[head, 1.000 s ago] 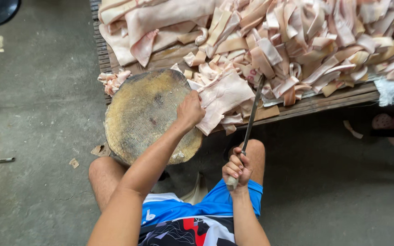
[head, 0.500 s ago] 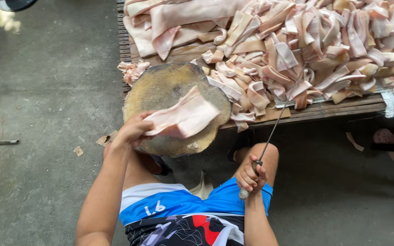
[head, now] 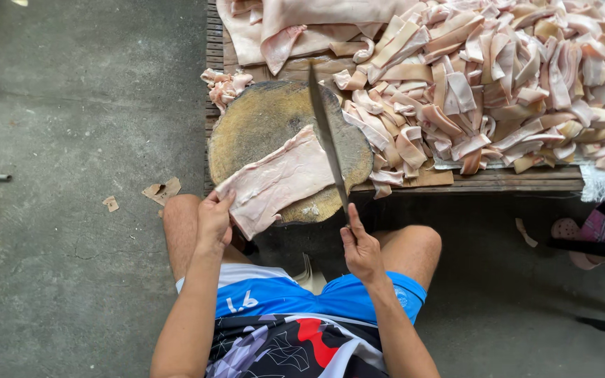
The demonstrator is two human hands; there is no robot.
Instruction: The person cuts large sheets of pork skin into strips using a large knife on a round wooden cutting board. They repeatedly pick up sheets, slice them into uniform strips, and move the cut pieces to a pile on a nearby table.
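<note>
A pale pink slab of pork skin (head: 279,179) lies flat across a round wooden chopping block (head: 260,122). My left hand (head: 214,218) grips the slab's near left end, which hangs over the block's edge. My right hand (head: 360,248) is shut on the handle of a long knife (head: 326,136). Its blade lies over the block along the slab's right edge, pointing away from me.
A big heap of cut pork skin strips (head: 498,77) covers a low slatted wooden platform (head: 512,180). Larger uncut slabs (head: 295,24) lie at its far left. My bare knees flank the block. Concrete floor (head: 71,140) spreads left, with scraps. A pink sandal (head: 589,234) lies right.
My left hand has pulled the slab flat onto the block and slid to its near end. My right hand swung the knife from beside the platform up over the block.
</note>
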